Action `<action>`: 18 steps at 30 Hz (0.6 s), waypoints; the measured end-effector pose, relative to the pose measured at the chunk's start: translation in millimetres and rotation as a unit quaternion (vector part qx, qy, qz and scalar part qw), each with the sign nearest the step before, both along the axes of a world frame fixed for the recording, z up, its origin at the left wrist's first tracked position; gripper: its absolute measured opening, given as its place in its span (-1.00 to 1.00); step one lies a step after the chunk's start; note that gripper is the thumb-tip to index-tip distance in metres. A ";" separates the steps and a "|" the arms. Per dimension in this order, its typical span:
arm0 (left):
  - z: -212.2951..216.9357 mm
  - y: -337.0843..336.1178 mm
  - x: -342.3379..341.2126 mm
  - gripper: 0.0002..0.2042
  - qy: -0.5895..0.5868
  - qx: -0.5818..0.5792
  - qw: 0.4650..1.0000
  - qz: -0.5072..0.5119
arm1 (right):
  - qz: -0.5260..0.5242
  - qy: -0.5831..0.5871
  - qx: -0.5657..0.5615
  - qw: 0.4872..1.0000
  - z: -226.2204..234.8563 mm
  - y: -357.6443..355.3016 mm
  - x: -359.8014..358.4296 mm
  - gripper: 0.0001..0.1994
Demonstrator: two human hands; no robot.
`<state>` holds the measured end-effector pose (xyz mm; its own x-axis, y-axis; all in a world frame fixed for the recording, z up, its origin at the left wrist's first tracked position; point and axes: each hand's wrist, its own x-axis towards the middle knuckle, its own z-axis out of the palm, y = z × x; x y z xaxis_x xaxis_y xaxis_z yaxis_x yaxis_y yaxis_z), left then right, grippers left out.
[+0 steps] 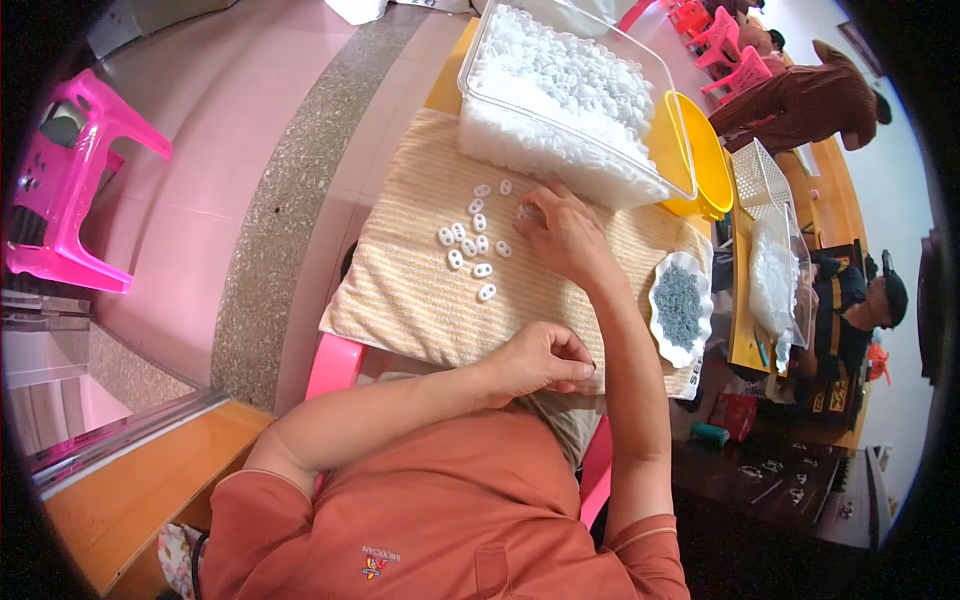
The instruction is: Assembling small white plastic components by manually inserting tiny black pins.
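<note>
Small white oval plastic pieces with two holes (470, 247) lie scattered on a beige striped towel (400, 270). My right hand (568, 235) is at the towel's far part, close to the clear bin, its fingers curled down and closed around a bit of white plastic at the tips. Nearer my body, my left hand (545, 358) hovers by the towel's front edge with thumb and fingers pinched together; what they hold is too small to make out. A white scalloped dish (704, 322) of small grey metal parts (677, 305) sits to the right of my right forearm.
A large clear bin (560, 125) heaped with white plastic pieces stands at the back, a yellow basin (705, 150) beside it. Pink stools (80, 190) are at the left. On the right, a person (860, 300) sits by another table with a white basket (762, 178).
</note>
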<state>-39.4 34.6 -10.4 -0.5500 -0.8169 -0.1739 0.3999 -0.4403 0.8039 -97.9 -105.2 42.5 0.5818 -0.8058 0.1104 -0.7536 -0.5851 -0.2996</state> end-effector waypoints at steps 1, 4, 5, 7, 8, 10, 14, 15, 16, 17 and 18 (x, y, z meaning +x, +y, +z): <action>0.3 -0.3 -0.2 -0.89 -0.008 -0.005 1.000 0.003 | 0.010 -0.005 0.008 1.000 0.8 -0.1 -1.3 -0.74; 6.9 1.4 4.1 -0.89 -0.003 0.006 1.000 0.008 | 0.017 0.008 0.060 0.998 4.9 1.0 -5.3 -0.75; 10.7 1.8 6.2 -0.89 0.010 0.021 1.000 0.012 | 0.014 0.026 0.103 0.994 6.1 1.7 -6.8 -0.76; 12.6 1.5 7.0 -0.89 -0.002 0.022 1.000 0.010 | 0.040 0.014 0.119 0.992 7.3 3.0 -10.0 -0.76; 12.8 1.7 7.6 -0.89 -0.015 0.023 1.000 0.009 | 0.066 0.003 0.135 0.989 7.2 3.6 -10.2 -0.77; 12.8 2.5 7.7 -0.89 -0.006 0.023 1.000 0.012 | 0.041 -0.007 0.134 0.990 6.9 5.2 -9.2 -0.77; 17.0 2.5 8.4 -0.89 0.008 0.036 0.999 0.014 | 0.026 -0.094 -0.014 0.995 -2.2 4.7 -8.9 -0.79; 18.7 2.4 9.1 -0.89 0.008 0.035 0.999 0.013 | 0.026 -0.094 -0.014 0.995 -4.0 4.0 -8.8 -0.79; 20.3 2.5 10.3 -0.89 0.015 0.045 0.999 0.010 | 0.041 -0.067 -0.018 0.997 -5.1 3.6 -7.7 -0.78; 21.0 2.4 10.9 -0.90 0.021 0.055 0.998 0.007 | 0.055 -0.040 -0.022 0.997 -5.4 3.4 -6.6 -0.77; 18.5 1.3 9.7 -0.90 0.021 0.055 0.998 0.007 | 0.055 -0.040 -0.022 0.997 -4.5 3.3 -5.7 -0.77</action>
